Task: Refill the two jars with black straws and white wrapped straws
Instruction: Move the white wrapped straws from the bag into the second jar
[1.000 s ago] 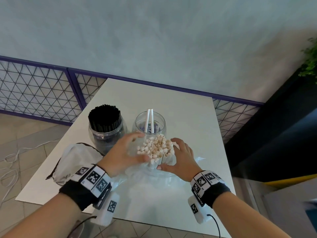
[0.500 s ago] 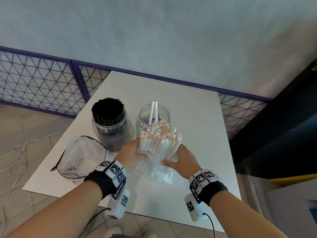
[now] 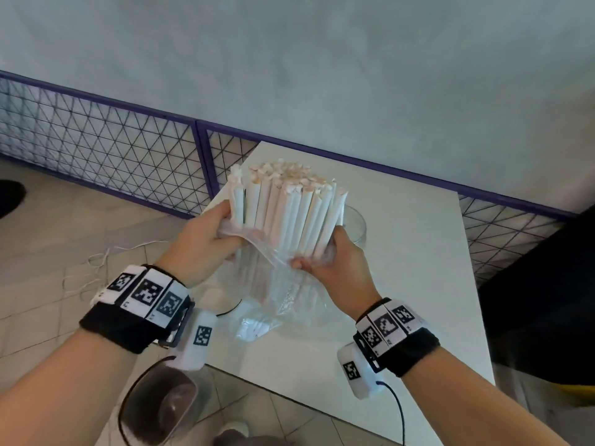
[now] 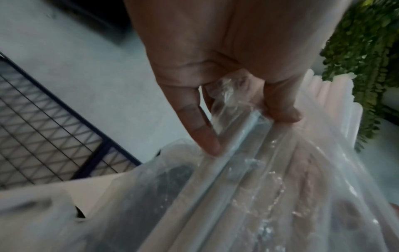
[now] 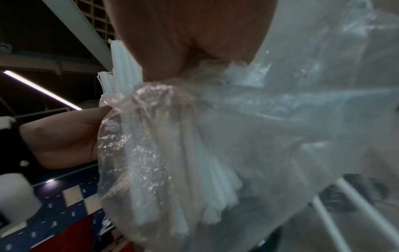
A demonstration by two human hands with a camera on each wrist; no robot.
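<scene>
A thick bundle of white wrapped straws (image 3: pixel 286 214) stands upright in a clear plastic bag (image 3: pixel 277 294), lifted above the white table (image 3: pixel 402 252). My left hand (image 3: pixel 209 243) grips the bag's rolled-down edge and the straws on the left side. My right hand (image 3: pixel 331 262) grips them on the right. In the left wrist view the thumb and fingers (image 4: pixel 207 136) pinch plastic and a straw. The clear glass jar (image 3: pixel 355 220) shows only as a rim behind the bundle. Through the bag, the right wrist view shows two white straws (image 5: pixel 336 213). The jar of black straws is hidden.
A purple-framed wire mesh fence (image 3: pixel 112 156) runs behind and left of the table. A thin white cable (image 3: pixel 106 259) lies on the tiled floor. A dark panel (image 3: pixel 531 284) stands right of the table. A green plant (image 4: pixel 367 51) hangs nearby.
Both hands have closed on the straw bundle and raised it, bag and all, off the table. The bag's edge has slid down, baring more of the straws.
</scene>
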